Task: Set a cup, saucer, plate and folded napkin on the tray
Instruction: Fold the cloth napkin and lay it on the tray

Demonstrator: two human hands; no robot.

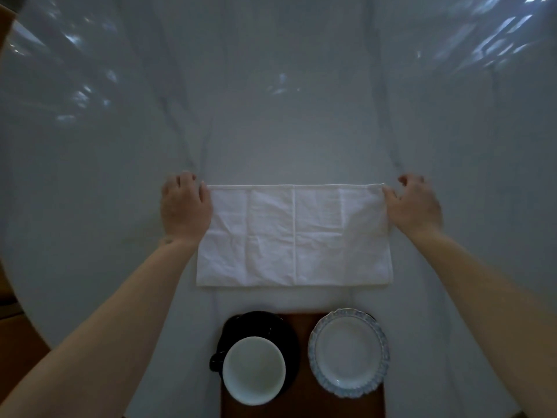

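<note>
A white cloth napkin (295,236) lies flat on the table, folded once into a wide rectangle. My left hand (184,206) pinches its far left corner and my right hand (414,205) pinches its far right corner. Nearer to me stands a brown wooden tray (303,399). On its left sits a black saucer (262,327) with a cup (253,371) on it, black outside and white inside, handle to the left. On the tray's right lies a pale blue plate (348,352) with a scalloped rim.
The round table (271,116) has a glossy white marbled top, wide and bare beyond the napkin. Its curved edge runs down the left side, with brown floor (18,357) past it.
</note>
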